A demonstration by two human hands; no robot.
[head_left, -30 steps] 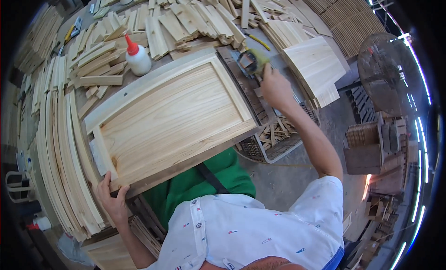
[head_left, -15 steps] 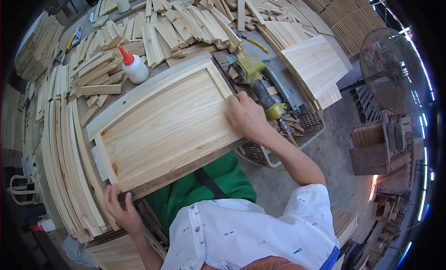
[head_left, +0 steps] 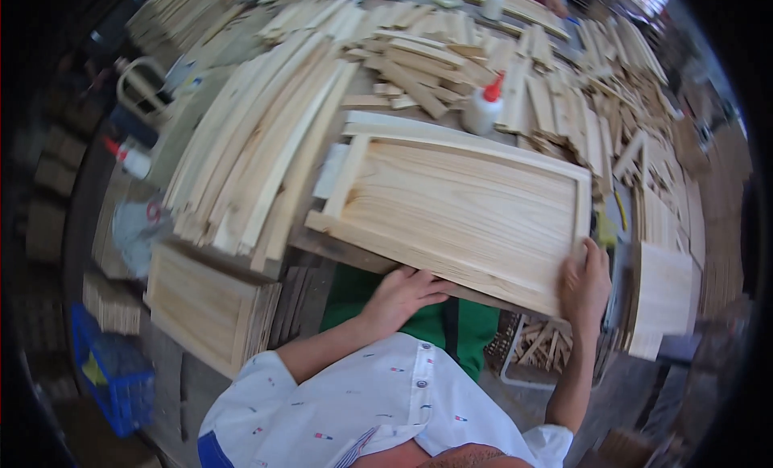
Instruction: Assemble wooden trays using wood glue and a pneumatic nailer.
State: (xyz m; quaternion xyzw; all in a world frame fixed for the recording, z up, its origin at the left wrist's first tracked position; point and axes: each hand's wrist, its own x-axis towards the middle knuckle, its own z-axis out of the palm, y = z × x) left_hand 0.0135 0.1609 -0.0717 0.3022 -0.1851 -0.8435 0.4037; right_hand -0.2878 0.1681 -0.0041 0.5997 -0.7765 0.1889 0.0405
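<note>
A pale wooden framed panel, with narrow strips along its edges, lies on the workbench in front of me. My right hand grips its right end, thumb on the upper side. At the near edge, my left hand rests with fingers stretched out against the bench edge, under the panel's front strip. Whether it touches the panel is hard to tell. Partly hidden beyond my right hand is a yellow-green nail gun. A white glue bottle with a red nozzle stands just behind the panel.
Long wooden strips are stacked at the left. Short wood pieces heap across the back. Finished-looking panels stand at the lower left, near a blue crate. A basket of offcuts sits below; another person's hand shows far off.
My view has swung left. My left hand has left the panel's near left corner for the middle of its near edge. My right hand stays at the right end, now nearer the front corner.
</note>
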